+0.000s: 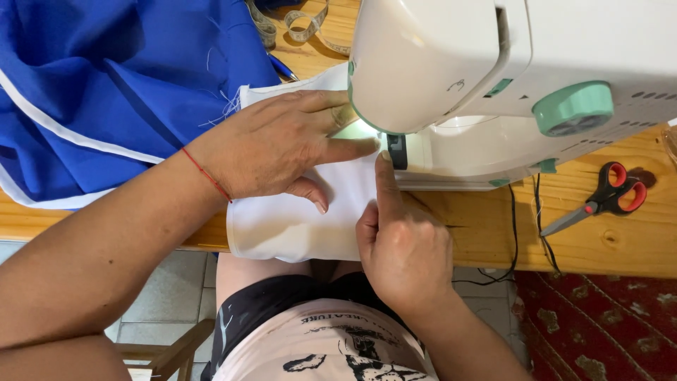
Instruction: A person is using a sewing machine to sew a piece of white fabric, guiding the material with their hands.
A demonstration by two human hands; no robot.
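Note:
My left hand (275,144) lies flat on a white piece of fabric (282,226), fingers spread and pointing toward the lit needle area of a white sewing machine (493,77). A thin red string circles that wrist. My right hand (402,240) rests on the fabric's right edge with the index finger stretched up to the machine's presser foot; the other fingers are curled. The needle itself is hidden behind the machine head. The white fabric hangs over the front edge of the wooden table (599,240).
Blue fabric with white trim (99,85) is heaped at the left. A measuring tape (303,25) lies at the back. Red-handled scissors (599,201) rest right of the machine, near black cables (525,233). A red patterned rug (599,324) covers the floor at right.

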